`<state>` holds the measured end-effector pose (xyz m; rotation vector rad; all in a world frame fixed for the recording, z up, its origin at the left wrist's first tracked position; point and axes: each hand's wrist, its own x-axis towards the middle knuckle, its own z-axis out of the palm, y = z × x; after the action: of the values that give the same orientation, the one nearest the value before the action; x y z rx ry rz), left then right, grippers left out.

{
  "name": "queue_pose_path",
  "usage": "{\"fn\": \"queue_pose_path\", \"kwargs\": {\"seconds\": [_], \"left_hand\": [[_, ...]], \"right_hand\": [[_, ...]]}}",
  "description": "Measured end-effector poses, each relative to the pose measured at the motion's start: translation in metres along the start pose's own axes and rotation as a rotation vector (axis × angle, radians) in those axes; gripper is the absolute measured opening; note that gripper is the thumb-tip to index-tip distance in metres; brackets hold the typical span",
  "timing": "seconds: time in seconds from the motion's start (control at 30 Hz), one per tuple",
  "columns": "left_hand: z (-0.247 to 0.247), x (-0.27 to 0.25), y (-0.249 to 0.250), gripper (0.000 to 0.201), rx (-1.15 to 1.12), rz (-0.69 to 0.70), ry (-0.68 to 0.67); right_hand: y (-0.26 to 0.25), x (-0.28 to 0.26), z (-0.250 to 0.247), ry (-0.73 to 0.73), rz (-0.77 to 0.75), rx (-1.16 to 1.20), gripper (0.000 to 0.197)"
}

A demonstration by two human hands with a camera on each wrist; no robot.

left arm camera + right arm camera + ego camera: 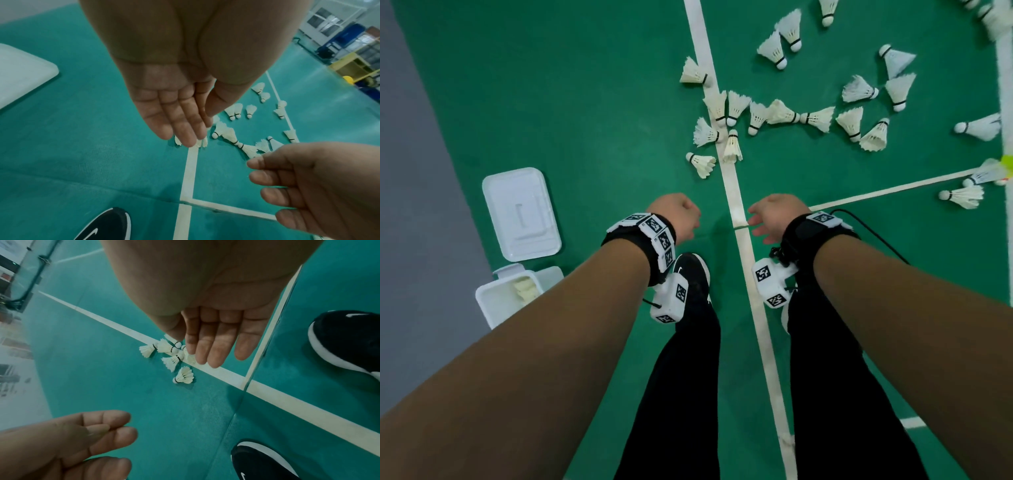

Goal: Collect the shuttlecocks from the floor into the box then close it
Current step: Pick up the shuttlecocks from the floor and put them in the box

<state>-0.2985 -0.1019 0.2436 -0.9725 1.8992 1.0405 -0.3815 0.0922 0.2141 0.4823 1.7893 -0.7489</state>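
Both my hands hang empty: left hand (677,215) loosely curled, right hand (774,214) relaxed, fingers straight. My left forearm hides most of the box (498,300); shuttlecocks (736,109) lie far ahead.

This is an indoor badminton court in a sports hall. The floor (585,102) is green matting with a textured surface, marked with white boundary lines (736,192) that meet at right angles, one crossing (188,199) showing plainly in the left wrist view. Many white feather shuttlecocks (777,113) lie scattered over the lines. A grey strip (417,205) borders the green court along one side. In the left wrist view the hall's far edge shows large paned windows (324,19), blue equipment (345,39) and a yellow shelf rack (353,66). The right wrist view shows a dark green post base (24,293) at the side, its detail blurred
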Motion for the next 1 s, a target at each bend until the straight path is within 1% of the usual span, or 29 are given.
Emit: {"fn": "queue_pose_path", "kwargs": {"seconds": [0.03, 0.13, 0.17, 0.23, 0.33, 0.4, 0.47, 0.53, 0.6, 0.67, 0.7, 0.77, 0.8, 0.87, 0.93, 0.97, 1.0], "left_hand": [[0.002, 0.007, -0.001, 0.022, -0.023, -0.014, 0.006], [0.011, 0.024, -0.001, 0.021, -0.114, -0.070, 0.040], [0.016, 0.029, 0.000, 0.021, -0.147, -0.090, 0.049], [0.025, 0.035, 0.004, 0.021, -0.190, -0.122, 0.048], [0.037, 0.047, 0.013, 0.019, -0.199, -0.119, 0.045], [0.045, 0.061, 0.021, 0.019, -0.222, -0.119, 0.046], [0.053, 0.081, 0.026, 0.019, -0.243, -0.122, 0.069], [0.061, 0.103, 0.030, 0.019, -0.224, -0.112, 0.128], [0.065, 0.133, 0.028, 0.018, -0.171, -0.101, 0.249], [0.067, 0.165, 0.020, 0.017, -0.144, -0.121, 0.305], [0.068, 0.180, 0.016, 0.019, -0.136, -0.118, 0.307], [0.069, 0.215, 0.005, 0.022, -0.142, -0.135, 0.326], [0.068, 0.235, 0.001, 0.024, -0.164, -0.150, 0.337], [0.063, 0.260, -0.003, 0.042, -0.233, -0.213, 0.320], [0.059, 0.284, -0.004, 0.059, -0.247, -0.228, 0.310], [0.057, 0.296, -0.004, 0.064, -0.241, -0.218, 0.307], [0.055, 0.304, 0.000, 0.063, -0.237, -0.198, 0.308]], "right_hand": [[0.001, 0.009, 0.000, -0.015, 0.011, -0.003, 0.015], [0.003, 0.036, -0.004, -0.030, -0.003, -0.062, 0.030], [0.003, 0.044, -0.008, -0.035, -0.014, -0.076, 0.031], [0.000, 0.056, -0.016, -0.048, -0.036, -0.101, 0.025], [-0.009, 0.072, -0.029, -0.074, -0.055, -0.131, 0.008], [-0.016, 0.087, -0.036, -0.080, -0.065, -0.136, 0.007], [-0.029, 0.108, -0.040, -0.064, -0.094, -0.138, 0.011], [-0.042, 0.126, -0.042, -0.042, -0.096, -0.139, 0.012], [-0.052, 0.151, -0.037, -0.020, -0.099, -0.151, 0.017], [-0.061, 0.182, -0.025, 0.025, -0.110, -0.186, 0.022], [-0.065, 0.197, -0.020, 0.051, -0.135, -0.227, 0.025], [-0.075, 0.226, -0.008, 0.105, -0.187, -0.378, 0.032], [-0.083, 0.239, -0.002, 0.152, -0.200, -0.468, 0.032], [-0.097, 0.248, 0.004, 0.184, -0.247, -0.593, 0.035], [-0.110, 0.259, 0.013, 0.217, -0.277, -0.702, 0.034], [-0.118, 0.270, 0.022, 0.224, -0.286, -0.800, 0.031], [-0.123, 0.281, 0.028, 0.232, -0.284, -0.918, 0.029]]}}
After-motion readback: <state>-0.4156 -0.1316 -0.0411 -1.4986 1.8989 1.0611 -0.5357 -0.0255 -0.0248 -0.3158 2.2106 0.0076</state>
